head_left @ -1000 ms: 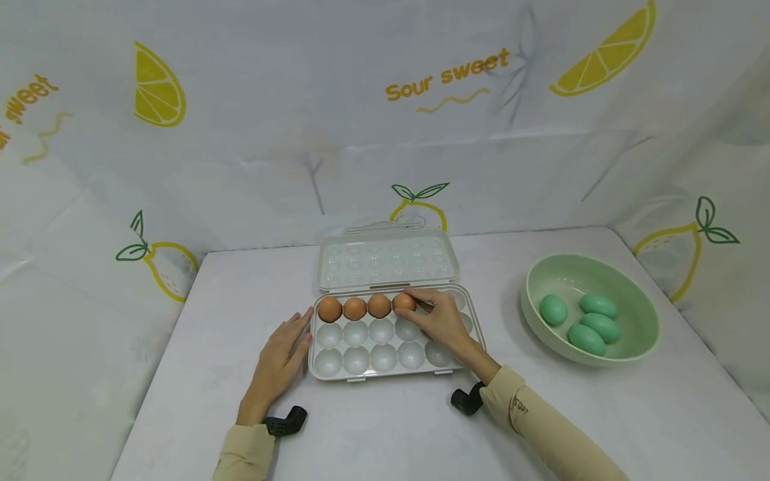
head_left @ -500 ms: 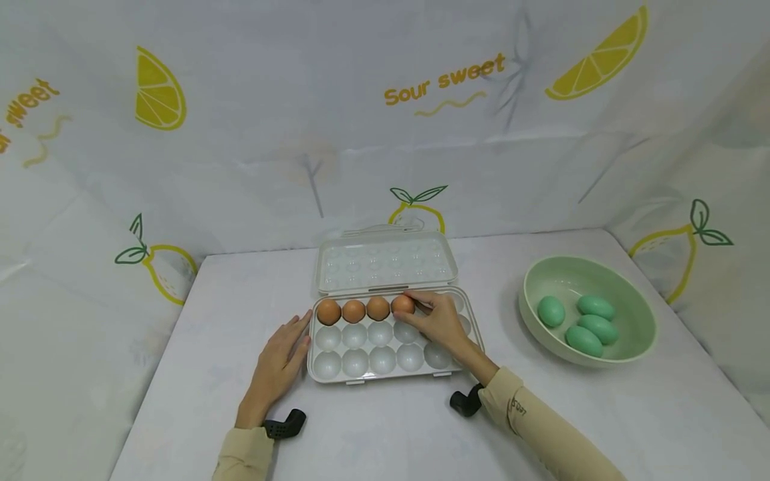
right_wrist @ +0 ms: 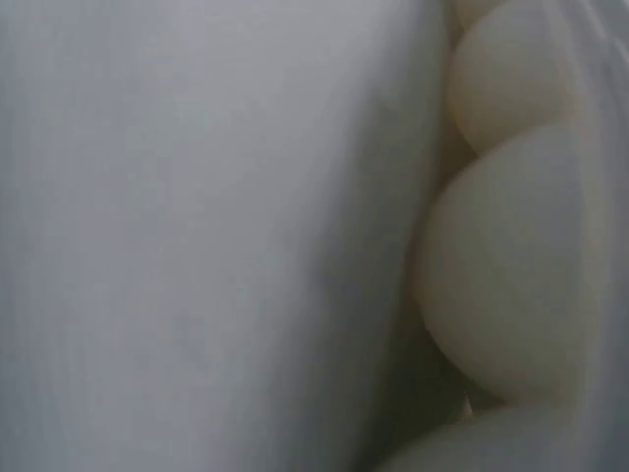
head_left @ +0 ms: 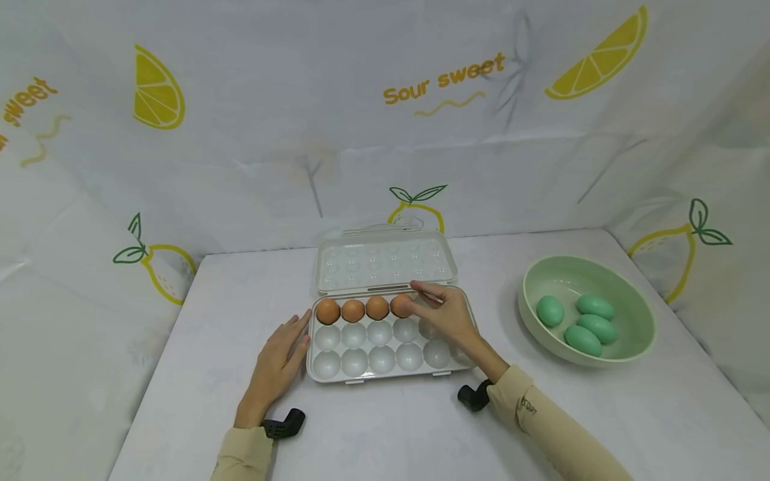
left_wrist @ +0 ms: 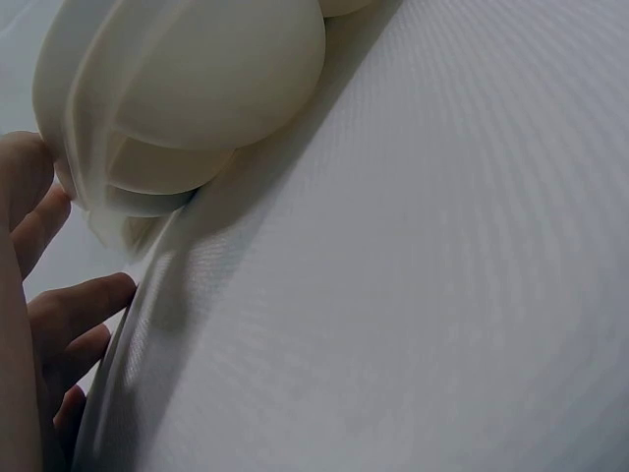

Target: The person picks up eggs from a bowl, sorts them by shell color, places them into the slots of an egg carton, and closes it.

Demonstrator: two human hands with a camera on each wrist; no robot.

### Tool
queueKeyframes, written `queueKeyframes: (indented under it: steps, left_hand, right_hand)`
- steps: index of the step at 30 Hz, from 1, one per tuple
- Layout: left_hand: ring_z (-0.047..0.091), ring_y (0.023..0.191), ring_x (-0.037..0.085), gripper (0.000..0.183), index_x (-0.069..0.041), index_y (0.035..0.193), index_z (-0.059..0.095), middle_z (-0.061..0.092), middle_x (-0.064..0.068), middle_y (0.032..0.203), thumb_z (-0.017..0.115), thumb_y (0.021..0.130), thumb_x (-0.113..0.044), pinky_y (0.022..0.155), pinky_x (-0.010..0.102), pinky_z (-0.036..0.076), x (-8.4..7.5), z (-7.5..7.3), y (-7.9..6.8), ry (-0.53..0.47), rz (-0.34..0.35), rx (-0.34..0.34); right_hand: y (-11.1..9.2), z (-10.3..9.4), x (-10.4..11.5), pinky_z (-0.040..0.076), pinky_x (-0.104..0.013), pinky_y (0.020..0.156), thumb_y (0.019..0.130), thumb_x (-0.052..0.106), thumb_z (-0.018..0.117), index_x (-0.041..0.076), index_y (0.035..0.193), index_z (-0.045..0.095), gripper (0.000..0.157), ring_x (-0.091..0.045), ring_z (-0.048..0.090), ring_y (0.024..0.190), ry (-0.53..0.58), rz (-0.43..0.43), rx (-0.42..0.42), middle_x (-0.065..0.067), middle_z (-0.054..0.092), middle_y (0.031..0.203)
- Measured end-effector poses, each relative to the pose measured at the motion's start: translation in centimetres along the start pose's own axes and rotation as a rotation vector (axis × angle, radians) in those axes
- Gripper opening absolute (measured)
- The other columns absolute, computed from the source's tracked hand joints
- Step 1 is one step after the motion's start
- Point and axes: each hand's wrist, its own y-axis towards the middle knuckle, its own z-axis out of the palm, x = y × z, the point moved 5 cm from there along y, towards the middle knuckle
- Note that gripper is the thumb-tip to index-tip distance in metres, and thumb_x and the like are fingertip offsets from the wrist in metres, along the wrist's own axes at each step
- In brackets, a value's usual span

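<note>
A pale egg tray [head_left: 361, 348] lies on the table in the head view, its clear lid [head_left: 386, 262] folded back behind it. Several brown eggs stand along its back row, the rightmost brown egg [head_left: 400, 305] beside my right hand [head_left: 446, 314]. That hand is over the tray's right part, thumb and index finger spread apart, the thumb overlapping the egg's right side. My left hand [head_left: 278, 361] rests at the tray's left edge with fingers extended. In the left wrist view its fingers [left_wrist: 84, 305] lie by the tray's rounded underside [left_wrist: 216, 79]. The right wrist view shows cup undersides [right_wrist: 511, 265], no fingers.
A light green bowl [head_left: 565, 274] with several green eggs [head_left: 594, 306] stands on the right of the table. A white cloth wall with lemon prints rises behind the table and at both sides. Each wrist wears a black camera mount [head_left: 285, 425].
My right thumb and index finger have spread off the rightmost brown egg, and the hand has shifted slightly right. The egg stays in its cup. My left hand keeps its place.
</note>
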Motion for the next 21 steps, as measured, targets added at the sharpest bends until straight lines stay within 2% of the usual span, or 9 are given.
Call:
queueKeyframes:
  steps: [5,10,14,17,21]
  left_hand:
    - [0.052,0.14,0.041,0.05,-0.014,0.153,0.048,0.058,0.013,0.15,0.055,0.104,-0.02,0.12,0.06,0.036,-0.2,0.0,0.0,0.007,-0.002,0.007]
    - [0.052,0.141,0.041,0.05,-0.013,0.153,0.048,0.057,0.013,0.151,0.055,0.104,-0.019,0.121,0.059,0.036,-0.2,-0.1,0.0,0.006,-0.01,0.007]
    - [0.051,0.141,0.042,0.05,-0.012,0.153,0.049,0.057,0.013,0.151,0.055,0.104,-0.019,0.121,0.06,0.035,-0.3,-0.2,0.0,-0.002,-0.012,0.006]
    - [0.051,0.141,0.042,0.05,-0.012,0.153,0.049,0.057,0.013,0.151,0.055,0.104,-0.019,0.121,0.06,0.035,-0.3,-0.2,0.0,-0.003,-0.014,0.007]
    - [0.052,0.141,0.042,0.049,-0.012,0.153,0.049,0.057,0.013,0.15,0.054,0.105,-0.019,0.12,0.06,0.035,-0.4,-0.1,0.0,0.0,-0.012,0.002]
  right_hand:
    - [0.1,-1.6,0.7,0.055,-0.027,0.103,0.082,0.001,0.083,-0.011,0.126,0.067,0.048,-0.034,0.063,0.13,0.034,-0.032,-0.011,-0.031,0.066,0.131]
    - [-0.2,-3.5,1.4,0.055,-0.021,0.101,0.082,0.0,0.082,-0.011,0.125,0.067,0.047,-0.009,0.067,0.123,0.038,-0.069,-0.022,-0.033,0.065,0.131]
    - [-0.5,-5.2,1.7,0.056,-0.027,0.101,0.083,-0.002,0.081,-0.013,0.124,0.067,0.045,0.007,0.065,0.115,0.034,-0.089,-0.043,-0.034,0.064,0.131]
    - [-0.7,-6.6,1.7,0.056,-0.028,0.101,0.084,0.0,0.081,-0.011,0.125,0.067,0.045,0.01,0.064,0.113,0.01,-0.082,-0.067,-0.033,0.064,0.131]
    - [-1.1,-8.6,2.0,0.056,-0.021,0.099,0.086,0.005,0.081,-0.009,0.127,0.067,0.046,0.011,0.064,0.113,-0.022,-0.065,-0.107,-0.025,0.068,0.131]
